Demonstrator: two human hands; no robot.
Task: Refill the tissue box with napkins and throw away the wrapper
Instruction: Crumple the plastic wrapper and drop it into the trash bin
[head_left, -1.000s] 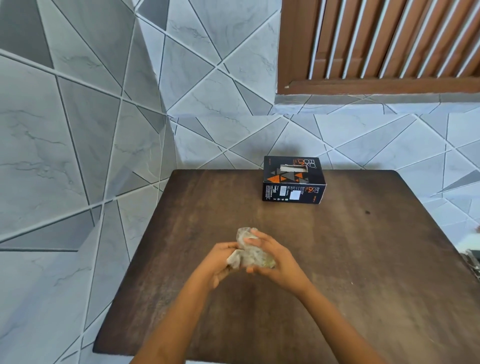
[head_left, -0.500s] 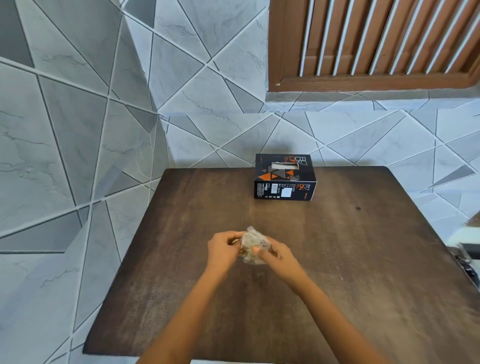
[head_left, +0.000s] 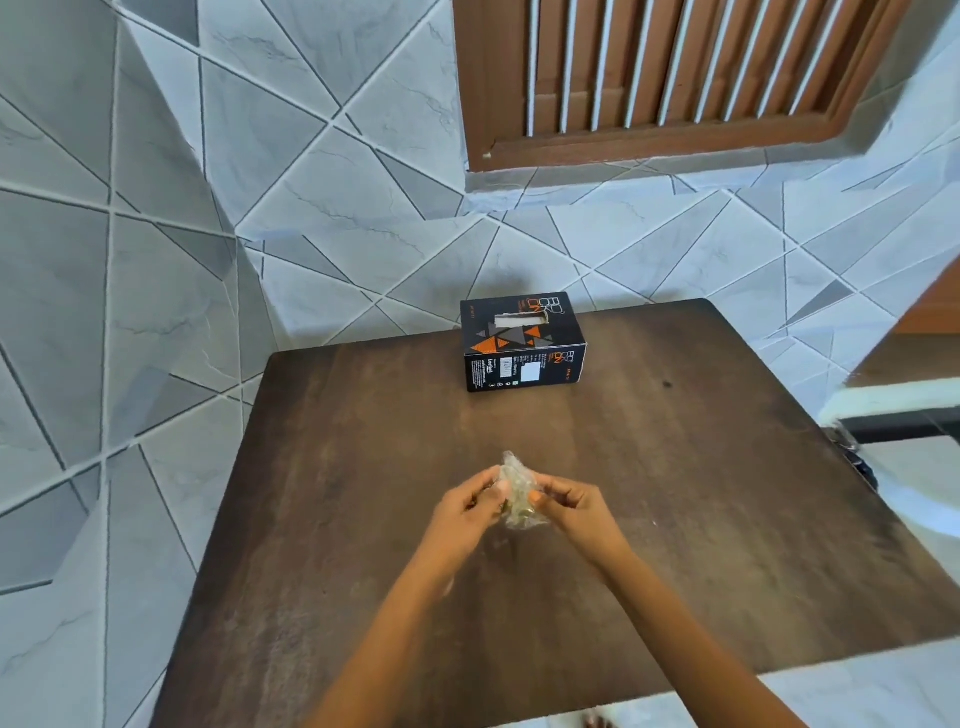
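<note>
We note the table (head_left: 675, 493) carries the tissue box (head_left: 522, 340) at its far edge, straight ahead of both hands and well apart from them, long axis left-right; white napkins show in its top slot, so we judge it refilled. Left hand (head_left: 467, 512) and right hand (head_left: 576, 506), equally near, pinch the crumpled clear wrapper (head_left: 517, 491) between them above the table; no bin is in view.

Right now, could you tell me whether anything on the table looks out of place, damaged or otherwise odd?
Nothing serious stands out. The tissue box sits upright near the far edge of the table, turned slightly askew to that edge. The clear wrapper is crumpled between the left hand and the right hand, above the table. Nothing is spilled.
</note>
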